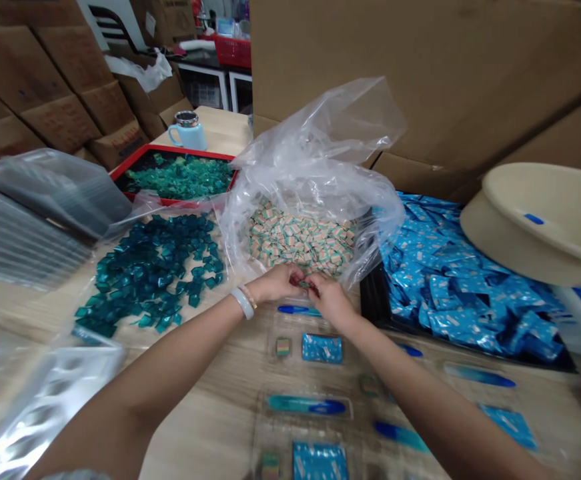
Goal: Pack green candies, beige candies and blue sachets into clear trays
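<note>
My left hand (279,283) and my right hand (331,301) meet at the near edge of a clear plastic bag (315,150). Their fingertips are closed on a small piece (304,285), mostly hidden, with a greenish edge like the striped pieces in the bag. Inside the open bag lies a heap of small striped squares (300,237). Just below the hands, a clear blister tray contains a blue pen (294,310), a striped square (283,347) and a blue foil packet (321,348).
Teal gem-like pieces (153,267) lie on plastic film at left. Behind them are a red-rimmed tray (173,201) of green pieces and a blue mug (190,133). Blue packets (450,287) fill a black tray at right, beside a cream basin (545,220). Clear trays (50,193) are stacked far left.
</note>
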Demonstrator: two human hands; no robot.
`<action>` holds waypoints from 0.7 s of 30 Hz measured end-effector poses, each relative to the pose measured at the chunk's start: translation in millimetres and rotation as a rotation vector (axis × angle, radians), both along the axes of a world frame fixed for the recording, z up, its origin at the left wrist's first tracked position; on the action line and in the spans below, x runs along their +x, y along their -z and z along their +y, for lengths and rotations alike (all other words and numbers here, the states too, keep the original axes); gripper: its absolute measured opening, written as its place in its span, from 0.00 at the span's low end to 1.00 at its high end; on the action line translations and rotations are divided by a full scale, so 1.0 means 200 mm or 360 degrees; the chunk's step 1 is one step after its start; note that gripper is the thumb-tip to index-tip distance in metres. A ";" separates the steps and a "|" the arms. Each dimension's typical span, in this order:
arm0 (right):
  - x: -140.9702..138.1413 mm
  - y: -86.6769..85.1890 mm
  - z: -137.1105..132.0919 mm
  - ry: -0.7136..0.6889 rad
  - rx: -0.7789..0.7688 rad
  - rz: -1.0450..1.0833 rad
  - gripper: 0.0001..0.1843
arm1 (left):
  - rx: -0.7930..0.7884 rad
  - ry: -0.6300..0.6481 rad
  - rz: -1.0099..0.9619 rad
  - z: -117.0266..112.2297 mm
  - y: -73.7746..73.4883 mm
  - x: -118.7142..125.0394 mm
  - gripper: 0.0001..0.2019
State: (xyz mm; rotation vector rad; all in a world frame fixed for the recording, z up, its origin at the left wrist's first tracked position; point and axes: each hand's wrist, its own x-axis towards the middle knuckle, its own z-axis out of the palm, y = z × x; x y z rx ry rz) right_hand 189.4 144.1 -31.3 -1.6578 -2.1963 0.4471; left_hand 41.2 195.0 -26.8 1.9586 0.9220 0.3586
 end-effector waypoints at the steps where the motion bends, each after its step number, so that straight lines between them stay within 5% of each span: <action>1: 0.00 0.01 0.00 0.0015 -0.0008 0.0015 0.07 | 0.0055 -0.0012 0.0033 -0.01 0.00 0.00 0.06; 7: 0.02 0.03 0.03 0.0004 -0.0039 0.0165 0.12 | 0.0410 -0.0122 0.0131 -0.01 -0.05 -0.06 0.10; 15: -0.05 -0.01 0.05 0.0015 0.0025 -0.0109 0.08 | 0.0526 -0.0087 0.0232 0.00 -0.02 -0.15 0.10; 21: -0.06 -0.04 0.05 0.0274 0.0182 -0.0335 0.12 | 0.0559 -0.0110 0.0206 0.00 0.00 -0.15 0.11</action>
